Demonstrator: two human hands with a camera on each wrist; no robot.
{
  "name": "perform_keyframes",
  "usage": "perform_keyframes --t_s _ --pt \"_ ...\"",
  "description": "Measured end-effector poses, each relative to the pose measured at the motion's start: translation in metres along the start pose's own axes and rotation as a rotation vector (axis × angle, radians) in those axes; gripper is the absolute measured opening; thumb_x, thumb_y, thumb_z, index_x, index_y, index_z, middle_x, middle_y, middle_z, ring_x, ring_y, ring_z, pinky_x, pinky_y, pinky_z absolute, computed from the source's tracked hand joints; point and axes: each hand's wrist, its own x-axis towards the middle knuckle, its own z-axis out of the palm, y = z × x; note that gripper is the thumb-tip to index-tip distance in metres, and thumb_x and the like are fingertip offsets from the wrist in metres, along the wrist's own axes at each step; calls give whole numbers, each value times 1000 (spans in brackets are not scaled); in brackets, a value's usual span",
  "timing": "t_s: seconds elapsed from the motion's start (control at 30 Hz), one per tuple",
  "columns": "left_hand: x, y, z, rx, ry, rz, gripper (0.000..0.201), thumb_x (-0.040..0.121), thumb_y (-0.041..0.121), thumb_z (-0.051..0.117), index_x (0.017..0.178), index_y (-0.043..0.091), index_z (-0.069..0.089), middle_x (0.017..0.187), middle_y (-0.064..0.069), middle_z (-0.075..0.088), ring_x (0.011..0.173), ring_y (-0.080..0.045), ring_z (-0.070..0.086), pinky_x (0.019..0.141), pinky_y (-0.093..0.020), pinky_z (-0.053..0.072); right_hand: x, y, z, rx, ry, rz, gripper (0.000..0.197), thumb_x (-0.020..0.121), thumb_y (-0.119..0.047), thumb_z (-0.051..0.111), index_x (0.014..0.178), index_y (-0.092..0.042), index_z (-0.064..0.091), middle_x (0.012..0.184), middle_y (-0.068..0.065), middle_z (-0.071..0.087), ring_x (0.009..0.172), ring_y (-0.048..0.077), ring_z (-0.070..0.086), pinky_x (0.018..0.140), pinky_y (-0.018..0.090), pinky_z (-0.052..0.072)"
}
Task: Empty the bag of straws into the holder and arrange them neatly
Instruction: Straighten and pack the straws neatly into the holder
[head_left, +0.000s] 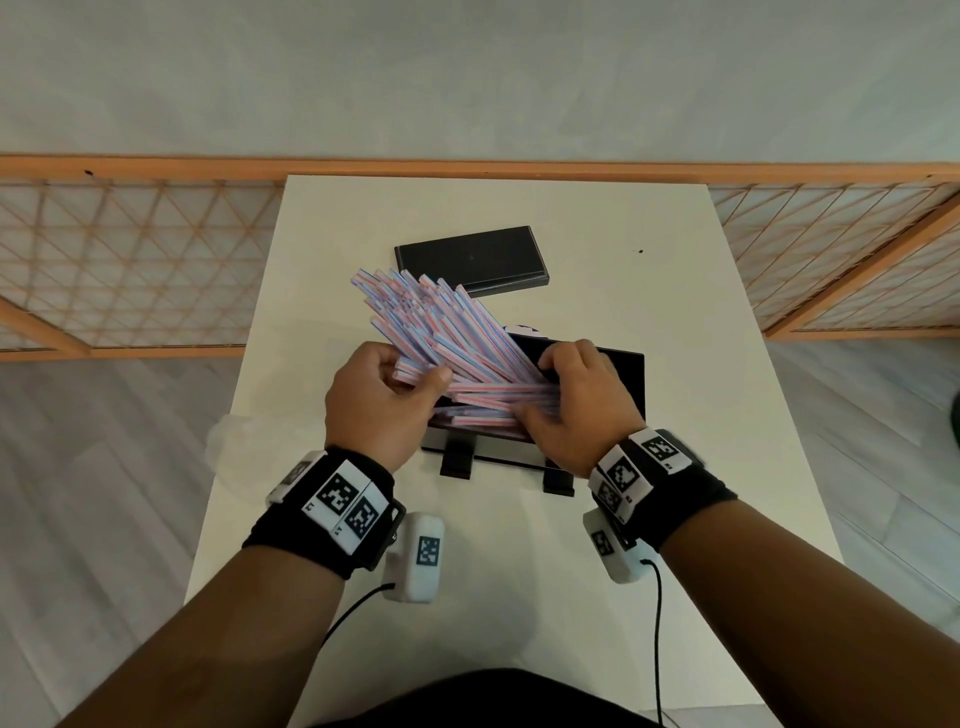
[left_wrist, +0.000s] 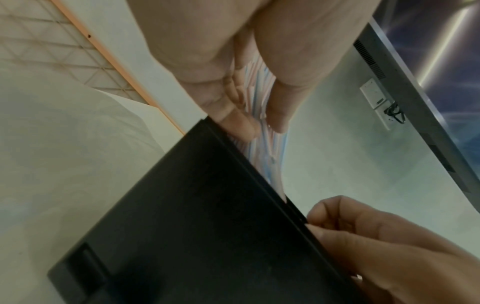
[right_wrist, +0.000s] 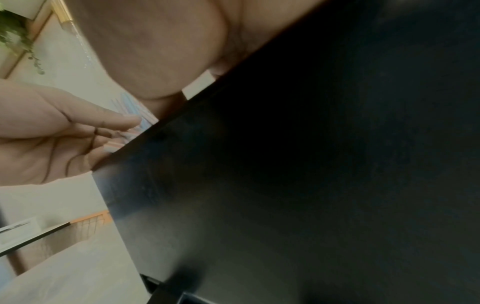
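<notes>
Over the desk (head_left: 701, 322), near centre: left hand (head_left: 382, 402) curled round the near ends of the straws (head_left: 441, 322), pinching the fanned bundle. Right hand (head_left: 576, 400) at 3 o'clock of it, fingers bent over the lower straws and the holder's rim, gripping them; exact finger placement hidden from the head view. Straws mostly half in the black holder (head_left: 623, 374), a low open box between and under both hands. Fanned bundle's long axis running from 4 o'clock at the holder to 10 o'clock, free ends pointing up and away, well above the rim. A few flatter straws lying 9-to-3 across the holder's opening, along its length. Judged next: swing the fan down toward the 9-to-3 line so all lie flat; left hand nearer the raised ends, right hand better placed to steady the box. Farther out at 12 o'clock, flat black lid (head_left: 470, 260) on the desk. At 8 o'clock, beyond the left hand, something pale and crumpled, possibly the bag (head_left: 234, 436), too faint to say.
</notes>
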Motion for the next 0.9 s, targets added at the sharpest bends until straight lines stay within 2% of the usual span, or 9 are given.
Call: perform_keyframes --t_s 0.1,0.2,0.3,0.43,0.53,0.63,0.7,0.77,0.9 --pt "0 2 -2 11 -8 6 56 55 62 73 97 26 64 87 6 75 79 -20 75 76 -48 63 -2 0 0 -229 -47 5 59 79 -66 54 122 -28 52 121 -2 48 112 25 44 94 44 42" --pt "-2 5 -2 11 -14 5 57 54 61 72 97 25 64 85 6 75 77 -20 75 77 -48 62 -2 1 0 -223 -198 40 51 86 -70 43 107 -25 56 110 -1 55 107 25 52 96 43 40" --pt "-3 6 -3 75 -20 5 47 61 57 75 94 26 64 81 8 75 75 -18 74 76 -44 62 -1 4 0 -116 -252 53 46 85 -72 43 95 -27 45 102 -2 56 98 24 58 93 41 46" --pt "-8 12 -2 200 -68 91 23 83 35 77 95 24 61 80 16 65 72 -2 62 63 -12 42 -1 3 1 -107 -290 40 41 86 -71 43 88 -30 42 95 -3 52 89 21 56 82 35 50" --pt "-9 11 1 152 -68 159 30 84 46 72 98 20 64 91 10 68 83 -11 62 71 -23 45 2 4 3 -135 -279 42 47 82 -75 35 72 -30 42 85 -8 50 83 20 56 82 38 49" --pt "-8 5 3 25 -14 154 51 85 64 57 99 15 62 99 2 66 97 -19 62 90 -40 49 4 5 7 -121 -288 24 36 91 -58 40 78 -27 52 87 -7 49 89 23 57 83 38 49" --pt "-12 5 2 -60 -40 74 45 95 58 56 103 15 53 98 9 60 92 -8 58 88 -38 45 5 3 8 -85 -288 -43 26 97 -38 44 90 -20 62 91 -2 51 97 27 58 82 34 47" --pt "-14 4 1 -75 -65 21 38 99 52 50 106 15 46 95 14 56 86 1 53 83 -32 38 4 1 8 -44 -306 -113 32 97 -33 41 103 -16 68 96 4 59 100 27 58 86 35 47" --pt "-8 2 -5 65 -73 16 44 101 52 46 111 10 55 98 3 61 87 -19 54 82 -31 35 1 -2 9 -83 -304 -128 58 90 -55 24 97 -20 69 89 -1 54 95 27 56 85 39 48"
